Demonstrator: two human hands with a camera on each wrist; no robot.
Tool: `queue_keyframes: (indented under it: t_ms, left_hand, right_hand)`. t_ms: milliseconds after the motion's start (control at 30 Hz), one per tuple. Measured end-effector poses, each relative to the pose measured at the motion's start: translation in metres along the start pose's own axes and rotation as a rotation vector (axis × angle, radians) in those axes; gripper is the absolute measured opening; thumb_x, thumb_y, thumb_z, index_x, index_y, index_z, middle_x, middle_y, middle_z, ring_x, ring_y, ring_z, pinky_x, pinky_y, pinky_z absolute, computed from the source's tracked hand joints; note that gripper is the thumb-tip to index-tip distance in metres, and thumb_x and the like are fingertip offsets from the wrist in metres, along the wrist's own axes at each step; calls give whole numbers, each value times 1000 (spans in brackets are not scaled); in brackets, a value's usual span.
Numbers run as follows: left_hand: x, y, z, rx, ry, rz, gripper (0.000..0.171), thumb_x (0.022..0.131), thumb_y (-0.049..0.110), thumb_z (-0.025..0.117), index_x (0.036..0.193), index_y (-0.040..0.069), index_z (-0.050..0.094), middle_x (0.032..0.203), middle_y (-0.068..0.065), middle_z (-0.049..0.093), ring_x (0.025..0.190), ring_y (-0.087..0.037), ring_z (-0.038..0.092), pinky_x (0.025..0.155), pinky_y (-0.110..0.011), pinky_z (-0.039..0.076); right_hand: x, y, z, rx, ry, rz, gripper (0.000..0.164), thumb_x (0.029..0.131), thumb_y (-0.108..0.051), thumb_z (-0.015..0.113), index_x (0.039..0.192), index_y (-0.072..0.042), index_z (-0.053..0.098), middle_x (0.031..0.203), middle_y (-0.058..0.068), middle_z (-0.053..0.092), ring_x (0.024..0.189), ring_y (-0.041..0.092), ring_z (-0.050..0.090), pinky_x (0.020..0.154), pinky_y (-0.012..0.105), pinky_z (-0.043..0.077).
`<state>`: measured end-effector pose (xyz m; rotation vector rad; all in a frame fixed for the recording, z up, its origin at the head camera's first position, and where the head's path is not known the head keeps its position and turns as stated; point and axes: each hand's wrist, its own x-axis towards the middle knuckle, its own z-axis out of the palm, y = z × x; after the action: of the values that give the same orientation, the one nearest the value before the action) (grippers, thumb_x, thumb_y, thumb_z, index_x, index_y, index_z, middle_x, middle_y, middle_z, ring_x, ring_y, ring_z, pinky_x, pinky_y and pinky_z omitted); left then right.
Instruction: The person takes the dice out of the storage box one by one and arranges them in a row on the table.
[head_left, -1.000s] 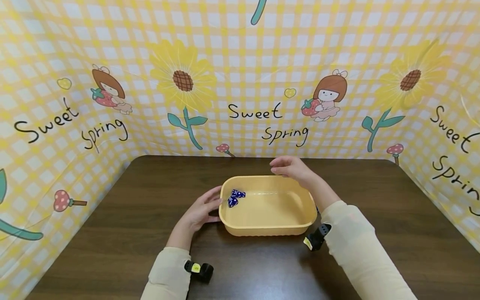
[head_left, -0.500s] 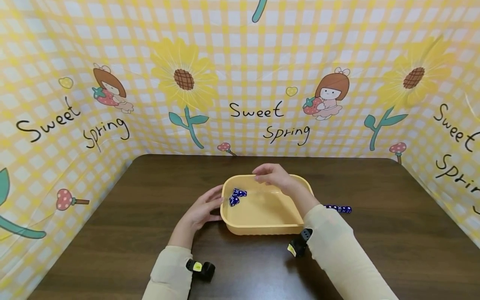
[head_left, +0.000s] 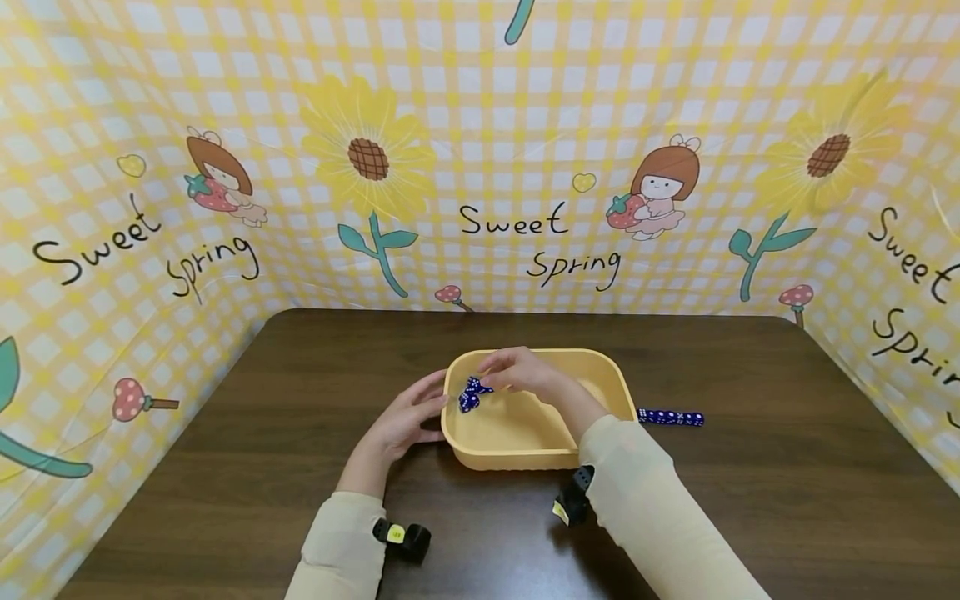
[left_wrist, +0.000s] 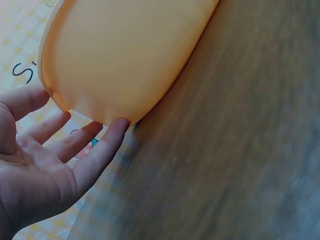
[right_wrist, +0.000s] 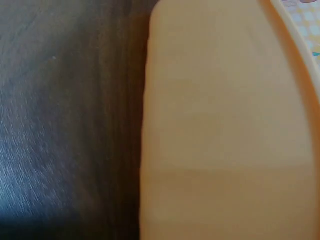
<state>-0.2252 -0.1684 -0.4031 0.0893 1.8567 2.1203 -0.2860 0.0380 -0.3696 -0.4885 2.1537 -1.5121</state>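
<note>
A yellow plastic basin (head_left: 517, 460) stands on the table, with several blue dice (head_left: 468, 402) with white dots grouped at its left end. My left hand (head_left: 405, 421) rests its spread fingertips against the basin's left end; in the left wrist view its fingers (left_wrist: 102, 155) touch the outer wall. Reaching over the basin, my right hand (head_left: 525, 373) has its loosely bent fingers right at the dice. One die lies at its fingertips, and no grip on it shows. The right wrist view has only the basin's outer side (right_wrist: 225, 125), without the hand.
To the right of the basin, a straight row of blue dice (head_left: 672, 417) lies on the dark wooden table (head_left: 750, 483); its left end is hidden by the basin and right arm. A yellow checked cloth (head_left: 495, 150) hangs behind and at both sides.
My right hand has moved left and down, from beyond the basin's back rim to the dice inside. More of the dice row has come into sight. The left hand stays at the basin.
</note>
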Motion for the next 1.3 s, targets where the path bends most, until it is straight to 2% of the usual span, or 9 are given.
queue_keyframes:
  t_ms: [233, 433, 533, 767, 1000, 1300]
  left_hand:
    - [0, 0, 0, 3, 3, 0, 49, 89, 5, 45, 134, 12, 29, 133, -18, 31, 111, -38, 38, 70, -47, 44]
    - [-2, 1, 1, 10, 3, -5, 48, 89, 6, 45, 134, 12, 29, 134, -18, 30, 112, -37, 37, 70, -48, 44]
    - [-3, 2, 2, 11, 6, -7, 49, 89, 7, 45, 134, 13, 29, 134, -17, 30, 112, -37, 37, 70, -47, 44]
    - [-3, 3, 2, 17, 2, -1, 50, 88, 9, 47, 134, 13, 27, 135, -16, 29, 113, -37, 36, 69, -46, 45]
    - [-1, 2, 1, 18, 3, -8, 49, 89, 8, 47, 134, 13, 29, 134, -16, 30, 112, -36, 37, 70, -47, 45]
    - [0, 0, 0, 8, 4, -7, 50, 88, 8, 46, 134, 13, 28, 133, -17, 31, 112, -36, 37, 71, -48, 44]
  right_hand:
    - [4, 5, 8, 53, -43, 25, 29, 78, -4, 60, 106, 4, 56, 84, 6, 61, 82, 33, 55, 72, 41, 44]
    - [7, 10, 15, 73, -60, 26, 27, 76, 1, 59, 102, 8, 57, 76, 5, 60, 62, 19, 52, 59, 29, 45]
    - [8, 12, 16, 69, -59, 28, 26, 76, 2, 59, 100, 9, 57, 75, 5, 59, 58, 15, 48, 58, 27, 43]
    - [10, 16, 18, 19, -45, 43, 23, 76, 1, 60, 99, 7, 59, 78, 4, 56, 57, 12, 45, 57, 24, 42]
    - [12, 18, 19, -4, -51, 21, 24, 75, 3, 60, 98, 9, 58, 69, 2, 54, 55, 9, 43, 53, 21, 38]
    - [14, 20, 21, -78, -39, -25, 23, 73, 3, 63, 94, 9, 60, 71, 3, 55, 56, 8, 45, 55, 22, 41]
